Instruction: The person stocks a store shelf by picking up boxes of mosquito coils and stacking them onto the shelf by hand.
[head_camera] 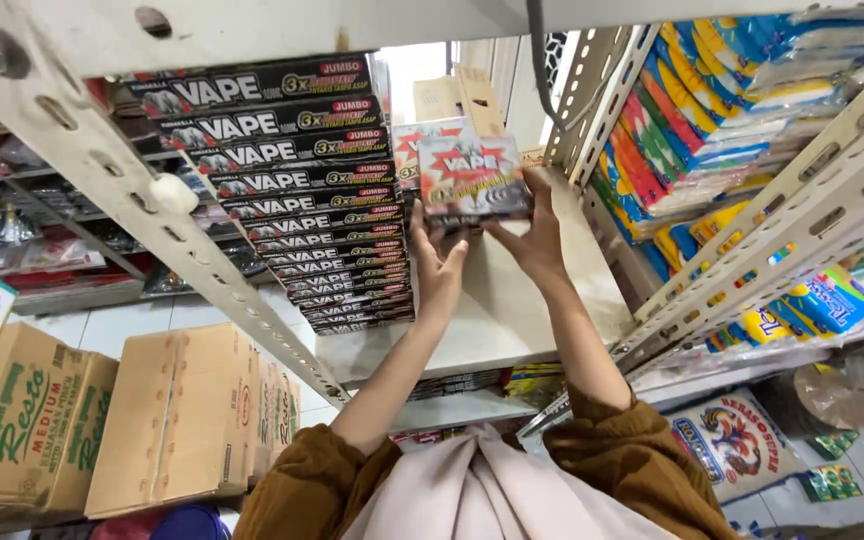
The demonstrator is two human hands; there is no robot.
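Note:
Both my hands hold up a small stack of flat boxes with a red starburst on a grey face, above a white shelf board. My left hand supports the stack from below at its left corner. My right hand grips its lower right side, fingers along the edge. Just left of the held boxes stands a tall pile of the same black-edged flat boxes, stacked flat on the shelf. Another box of the kind shows behind the held ones.
A slotted metal upright crosses diagonally at the left. Colourful plastic packets fill the shelf on the right. Brown cartons stand on the floor at the lower left, and a printed sack lies at the lower right.

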